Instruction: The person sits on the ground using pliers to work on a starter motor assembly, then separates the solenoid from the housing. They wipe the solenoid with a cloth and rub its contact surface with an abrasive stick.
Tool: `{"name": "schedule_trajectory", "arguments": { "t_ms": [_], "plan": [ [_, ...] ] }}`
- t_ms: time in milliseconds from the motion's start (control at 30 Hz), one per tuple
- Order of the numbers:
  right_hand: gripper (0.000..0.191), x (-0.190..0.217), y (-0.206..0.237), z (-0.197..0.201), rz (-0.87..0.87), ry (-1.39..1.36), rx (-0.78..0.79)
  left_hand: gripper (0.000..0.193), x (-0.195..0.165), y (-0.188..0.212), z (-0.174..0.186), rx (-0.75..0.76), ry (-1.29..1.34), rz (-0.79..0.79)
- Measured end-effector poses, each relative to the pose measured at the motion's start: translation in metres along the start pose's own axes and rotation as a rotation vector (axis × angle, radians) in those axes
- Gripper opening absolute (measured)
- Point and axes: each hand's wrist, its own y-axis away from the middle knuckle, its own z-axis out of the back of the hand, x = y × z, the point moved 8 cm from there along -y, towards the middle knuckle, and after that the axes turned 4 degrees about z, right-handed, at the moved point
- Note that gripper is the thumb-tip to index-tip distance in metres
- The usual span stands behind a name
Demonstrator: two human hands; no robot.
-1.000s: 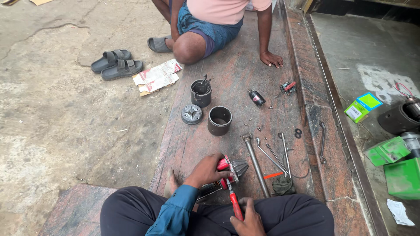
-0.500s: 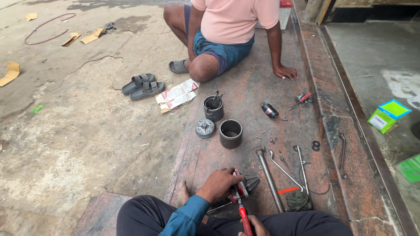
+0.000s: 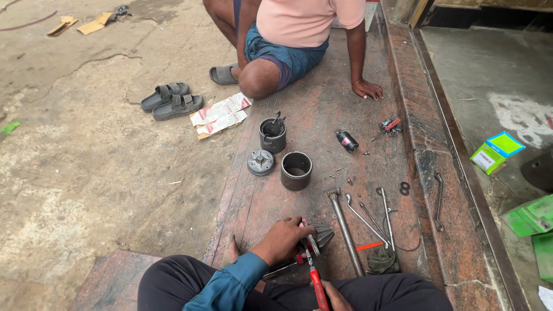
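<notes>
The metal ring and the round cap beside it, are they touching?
Apart. The head view shows a strip of bare stone between the metal ring and the round cap.

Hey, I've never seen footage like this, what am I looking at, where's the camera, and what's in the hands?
The camera sits on a person's head and looks down at their lap and hands. They sit on a reddish stone ledge. The left hand steadies a dark metal part; the right hand, mostly cut off by the frame edge, grips red-handled pliers whose tip meets that part. On the ledge lie a metal ring, a round cap, a cup of small tools and several wrenches. A second person sits opposite, and sandals lie on the concrete.
</notes>
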Motion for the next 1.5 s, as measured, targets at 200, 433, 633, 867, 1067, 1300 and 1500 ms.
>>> {"name": "schedule_trajectory", "arguments": {
  "t_ms": [200, 433, 633, 867, 1067, 1300, 1500],
  "plan": [
    [0.060, -0.009, -0.003, -0.003, -0.214, 0.132, 0.040, 0.051, 0.020, 0.014, 0.004, -0.063, -0.012, 0.005],
    [0.060, 0.055, -0.008, -0.003, -0.315, -0.049, 0.089, 0.069, 0.020, 0.027, 0.027, -0.022, 0.015, 0.048],
    [0.034, 0.122, 0.015, 0.008, -0.591, 0.011, -0.038, 0.057, 0.065, 0.029, 0.093, -0.336, 0.254, 0.194],
    [0.033, 0.154, 0.003, 0.013, -0.534, -0.063, -0.046, 0.093, 0.211, 0.059, 0.064, -0.438, 1.030, 0.930],
    [0.031, 0.146, 0.007, 0.018, -0.492, -0.081, -0.020, 0.103, 0.217, 0.063, 0.014, -0.353, 1.340, 1.130],
    [0.028, 0.142, 0.001, 0.021, -0.498, -0.092, -0.019, 0.104, 0.217, 0.057, 0.022, -0.395, 1.160, 1.149],
    [0.028, 0.133, 0.006, 0.026, -0.501, -0.068, -0.013, 0.106, 0.188, 0.046, 0.045, -0.274, 0.832, 0.956]
  ]
}}
